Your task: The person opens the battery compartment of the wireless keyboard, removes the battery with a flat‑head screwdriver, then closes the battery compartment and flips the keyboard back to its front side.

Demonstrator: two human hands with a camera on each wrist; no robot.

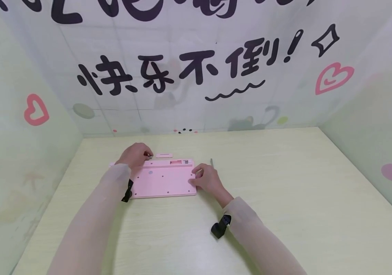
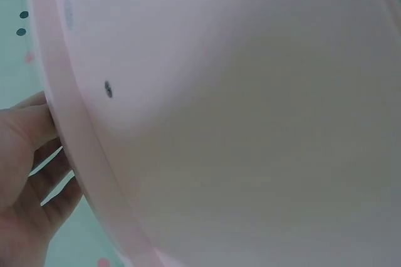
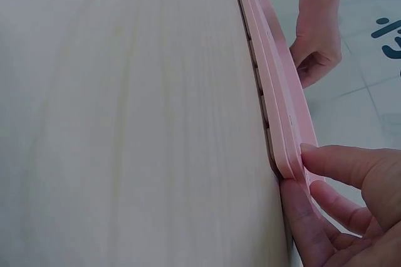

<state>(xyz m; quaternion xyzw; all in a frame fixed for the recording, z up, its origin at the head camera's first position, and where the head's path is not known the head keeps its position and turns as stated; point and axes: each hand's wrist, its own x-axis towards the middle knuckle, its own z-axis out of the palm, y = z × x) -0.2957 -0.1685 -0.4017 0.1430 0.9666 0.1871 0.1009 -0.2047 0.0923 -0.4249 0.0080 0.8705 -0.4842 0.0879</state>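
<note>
A pink keyboard (image 1: 163, 183) lies face down on the table, its screw-dotted back up and its keys showing underneath in the right wrist view. The battery compartment (image 1: 175, 162) at its back right is uncovered. My right hand (image 1: 208, 178) pinches the keyboard's right edge between thumb and fingers. Above the far left edge, my left hand (image 1: 135, 154) pinches a small silvery piece (image 1: 150, 157), possibly a battery, too small to tell. Just beyond the keyboard lies a small pink cover (image 1: 164, 156). The left wrist view shows the keyboard back (image 2: 238, 129) partly hiding the left fingers.
A thin grey rod (image 1: 211, 162) lies on the table (image 1: 285, 191) just past my right hand. Walls with printed cloth (image 1: 196, 107) stand behind and at both sides. Each wrist wears a black camera (image 1: 221, 227).
</note>
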